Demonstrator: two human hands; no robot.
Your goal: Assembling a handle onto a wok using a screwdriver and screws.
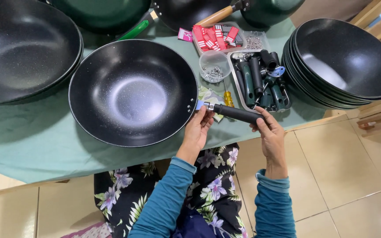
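Lap: floral dark cloth [208, 185] nearest the camera, teal sleeves [173, 194] rising from it toward the table edge.
Left hand [198, 131]: fingers pinched at the joint where the handle meets the pan rim, closed on the metal end piece.
Right hand [267, 132]: fingers wrapped over the far end of the black handle [237, 113], gripping it; hands apart, one at each end.
Handle: lying level over the table edge, pointing right from the wok; whether it is fully seated on the bracket cannot be told, fingers cover the joint.
Wok [133, 92]: black, speckled, sitting upright on the green tablecloth [31, 141], just left of the handle.
Tray [261, 79]: metal, behind the handle, holding more dark handles.
Small bowl [214, 67]: clear plastic, small metal fasteners inside, probably washers or nuts.
Screwdriver [228, 98]: yellow grip, beside the tray.
Stacked woks [345, 61]: black, at the right, well apart from the hands.
Red packets [217, 36]: in a clear tub behind the bowl.
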